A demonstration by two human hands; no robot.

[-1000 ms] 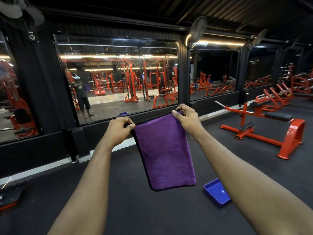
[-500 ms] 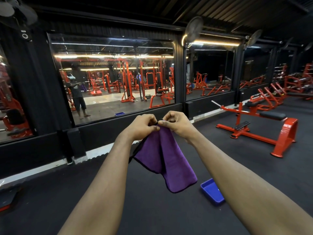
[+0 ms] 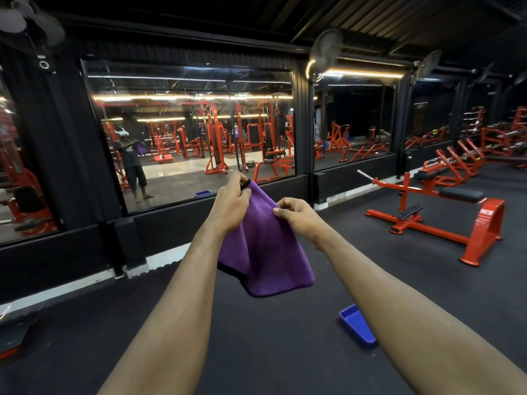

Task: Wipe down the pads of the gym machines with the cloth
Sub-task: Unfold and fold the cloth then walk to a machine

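**Purple cloth aloft in a red-and-black gym, no pad wiped yet**

I have both hands on the cloth [image 3: 265, 252]: my left hand [image 3: 232, 205] grips its top corner and my right hand [image 3: 293, 216] pinches the edge just beside it. It hangs loosely folded over the floor, well apart from the nearest bench pad [image 3: 462, 194]. The pinch looks light to me. A slip would drop the cloth by the blue tray [image 3: 358, 329] and pick up grit. It looks soft, plush, dark-trimmed and limp.

Dim gym, warm strip lights [image 3: 368, 73], mirror glare, wide-angle bowed edges
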